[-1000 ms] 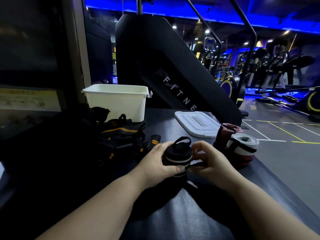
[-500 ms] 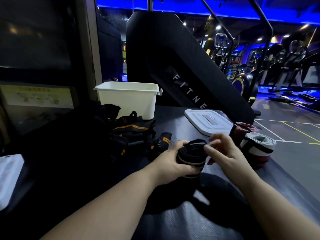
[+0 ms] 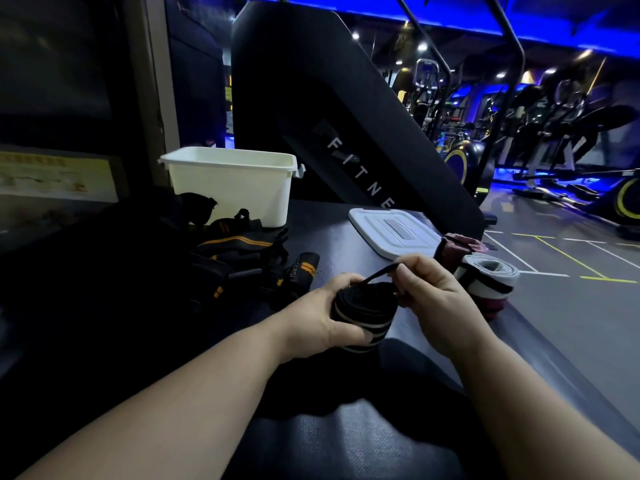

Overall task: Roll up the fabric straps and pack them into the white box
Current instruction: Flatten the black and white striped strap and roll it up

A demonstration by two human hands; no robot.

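My left hand (image 3: 320, 317) grips a rolled black strap with pale stripes (image 3: 363, 315) just above the dark mat. My right hand (image 3: 429, 292) pinches the roll's thin black loop at its top. Two finished rolls stand to the right: a white and maroon roll (image 3: 488, 282) and a dark red roll (image 3: 457, 245) behind it. A heap of black straps with orange stripes (image 3: 239, 258) lies to the left. The open white box (image 3: 232, 183) stands behind that heap.
The box's white lid (image 3: 394, 232) lies flat on the mat (image 3: 346, 438) right of the box. A big black fitness machine (image 3: 329, 109) rises behind. The mat's right edge drops to the gym floor (image 3: 571, 306).
My right hand has risen from the roll's side to its top and now pinches the loop. The left hand keeps its grip on the roll. The camera has shifted a little.
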